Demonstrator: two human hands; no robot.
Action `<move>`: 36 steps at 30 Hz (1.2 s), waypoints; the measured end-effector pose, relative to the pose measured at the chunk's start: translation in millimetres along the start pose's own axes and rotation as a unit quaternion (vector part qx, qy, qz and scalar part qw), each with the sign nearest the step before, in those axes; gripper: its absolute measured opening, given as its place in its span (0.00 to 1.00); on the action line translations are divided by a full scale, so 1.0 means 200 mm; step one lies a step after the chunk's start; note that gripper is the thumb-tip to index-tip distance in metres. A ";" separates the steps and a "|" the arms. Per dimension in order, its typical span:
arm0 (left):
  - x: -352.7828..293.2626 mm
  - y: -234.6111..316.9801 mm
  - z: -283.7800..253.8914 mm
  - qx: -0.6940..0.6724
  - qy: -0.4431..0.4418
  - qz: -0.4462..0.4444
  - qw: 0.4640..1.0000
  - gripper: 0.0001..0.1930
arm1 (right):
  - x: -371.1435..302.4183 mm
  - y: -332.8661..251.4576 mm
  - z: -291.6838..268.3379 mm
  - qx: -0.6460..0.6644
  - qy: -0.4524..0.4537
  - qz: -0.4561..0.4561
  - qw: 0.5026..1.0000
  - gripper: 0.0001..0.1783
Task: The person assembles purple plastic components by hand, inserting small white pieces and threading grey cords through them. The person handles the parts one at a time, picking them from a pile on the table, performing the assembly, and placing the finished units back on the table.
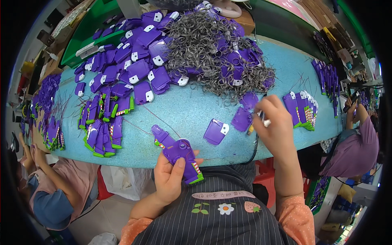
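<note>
Toy part: one, purple with a green end and a striped band (188, 157), held above the near edge of the table, thin wires trailing from it.
Left hand (168, 181): thumb pressed on the part, fingers curled beneath, pinching it.
Right hand (274, 122): fingers bent over the table; I can't tell whether they pinch anything.
Loose cover: one, purple with a white corner (215, 131), flat between the hands.
Plates: two purple ones (241, 119), just left of the right hand.
Right-hand stack: about five overlapping purple-and-green pieces (303, 112).
Left pile: purple-and-green pieces (102, 130), too overlapped to count.
Far side: one grey heap of rings (204, 49), uncountable, beside many purple covers (136, 71).
Table: speckled blue top (192, 112), curved by the lens.
Tray: one, green (75, 55), far left.
Room: a co-worker at left (57, 196), another at right (355, 147); a red stool (266, 181) behind the near edge.
</note>
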State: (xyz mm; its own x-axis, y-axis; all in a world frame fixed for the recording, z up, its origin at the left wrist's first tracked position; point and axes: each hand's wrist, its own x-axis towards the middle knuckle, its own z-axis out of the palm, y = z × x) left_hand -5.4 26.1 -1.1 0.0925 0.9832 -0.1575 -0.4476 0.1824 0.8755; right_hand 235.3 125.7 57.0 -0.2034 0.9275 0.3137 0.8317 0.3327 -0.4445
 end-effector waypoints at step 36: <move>0.00 0.08 0.21 -0.034 -0.194 -0.144 0.970 0.18 | -0.41 -0.14 0.07 0.455 -0.072 0.067 0.885 0.04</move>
State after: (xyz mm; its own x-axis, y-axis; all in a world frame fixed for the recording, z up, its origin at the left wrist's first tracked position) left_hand 24.3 29.1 30.9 0.5435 0.8161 -0.1965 -0.4094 0.4621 0.7867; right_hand 220.3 42.3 31.5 -0.2529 0.9593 0.1260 0.1070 0.1571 -0.9818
